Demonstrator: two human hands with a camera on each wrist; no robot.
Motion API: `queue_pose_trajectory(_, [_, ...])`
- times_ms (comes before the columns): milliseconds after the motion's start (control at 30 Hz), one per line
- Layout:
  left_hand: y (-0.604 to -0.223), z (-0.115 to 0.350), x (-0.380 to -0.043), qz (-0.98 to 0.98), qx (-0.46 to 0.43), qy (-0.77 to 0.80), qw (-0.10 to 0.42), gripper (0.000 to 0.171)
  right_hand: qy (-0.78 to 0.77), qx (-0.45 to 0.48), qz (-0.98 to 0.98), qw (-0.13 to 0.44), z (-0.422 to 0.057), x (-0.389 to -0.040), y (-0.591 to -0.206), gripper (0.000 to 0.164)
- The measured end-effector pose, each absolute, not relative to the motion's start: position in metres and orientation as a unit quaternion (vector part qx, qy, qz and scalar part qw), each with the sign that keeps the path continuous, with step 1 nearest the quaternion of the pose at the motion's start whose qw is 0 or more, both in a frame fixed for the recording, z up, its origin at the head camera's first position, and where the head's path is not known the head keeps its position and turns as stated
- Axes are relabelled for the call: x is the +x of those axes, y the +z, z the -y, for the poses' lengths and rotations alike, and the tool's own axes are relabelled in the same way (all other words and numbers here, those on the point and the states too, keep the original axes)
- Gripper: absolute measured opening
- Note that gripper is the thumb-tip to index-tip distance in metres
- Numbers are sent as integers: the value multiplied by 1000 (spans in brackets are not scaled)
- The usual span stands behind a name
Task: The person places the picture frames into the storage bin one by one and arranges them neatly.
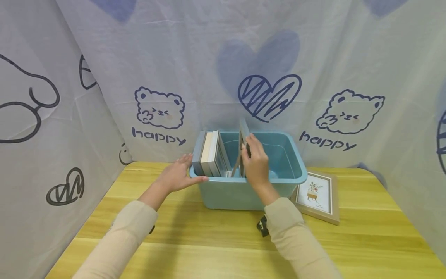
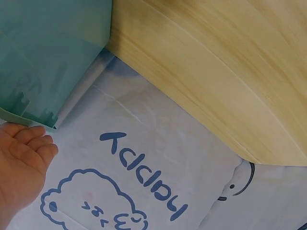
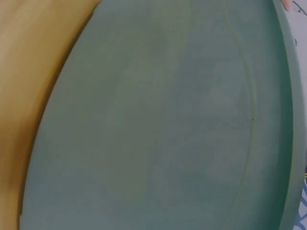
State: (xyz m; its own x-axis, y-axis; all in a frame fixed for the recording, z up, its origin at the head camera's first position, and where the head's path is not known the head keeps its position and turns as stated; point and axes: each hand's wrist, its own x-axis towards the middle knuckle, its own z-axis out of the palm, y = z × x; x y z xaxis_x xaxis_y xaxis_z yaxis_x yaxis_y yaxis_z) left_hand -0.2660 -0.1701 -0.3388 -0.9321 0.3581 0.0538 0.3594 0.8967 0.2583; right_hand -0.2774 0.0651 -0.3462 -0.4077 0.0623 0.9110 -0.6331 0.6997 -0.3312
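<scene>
A light blue plastic bin (image 1: 240, 195) stands on the table. Inside it, my right hand (image 1: 256, 161) grips a thin upright picture frame (image 1: 244, 129), seen nearly edge-on; a flap slants from its left side. My left hand (image 1: 177, 174) rests on the bin's left front corner, thumb stretched along the front rim. The left wrist view shows that hand (image 2: 24, 163) with its fingertips against the rim (image 2: 29, 121). Several frames (image 1: 209, 155) stand side by side at the bin's left end. In the right wrist view, the bin's wall (image 3: 153, 115) fills most of the picture and shows little of the hand.
To the right of the bin, a wooden-edged picture frame (image 1: 317, 195) with a potted-plant print lies face up, partly behind the bin. The wooden table (image 1: 209, 248) reaches a white printed curtain (image 1: 209, 58) at the back. A small black object (image 1: 263, 226) shows by the right sleeve.
</scene>
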Motion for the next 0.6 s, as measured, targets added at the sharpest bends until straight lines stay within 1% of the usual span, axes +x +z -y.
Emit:
queue_pose_trajectory(433, [-337, 170, -266, 974, -189, -123, -3, 96, 345, 187, 806, 443, -59, -278, -350, 20])
queue_pose_trajectory(600, [-337, 170, -266, 975, -187, -123, -6, 95, 362, 192, 824, 392, -58, -276, -350, 22])
